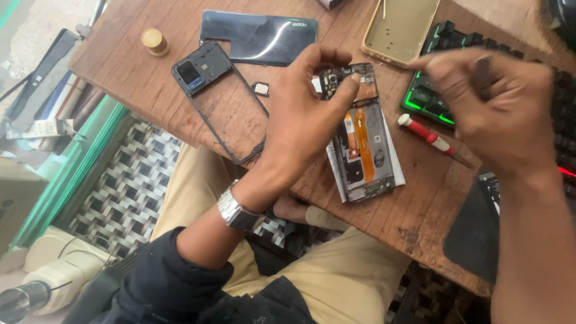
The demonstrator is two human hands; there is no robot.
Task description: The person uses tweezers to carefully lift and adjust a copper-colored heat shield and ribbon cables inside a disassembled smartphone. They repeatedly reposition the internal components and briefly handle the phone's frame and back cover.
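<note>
on desk: 1 opened phone (360,141), 2 hands (303,114)

soft, even daylight, fairly bright, with no hard shadows on the wooden table (138,78). the right hand (498,114) is smeared by motion blur; the left hand (306,120) is sharper. a pale glare streaks the dark phone back cover (258,36). the keyboard (429,96) glows green. edges bend slightly.

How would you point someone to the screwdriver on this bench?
On the wooden table, look right of the opened phone under the left hand. The screwdriver lies slanted below the green-lit keyboard, the only red-and-white-handled tool there.
</note>
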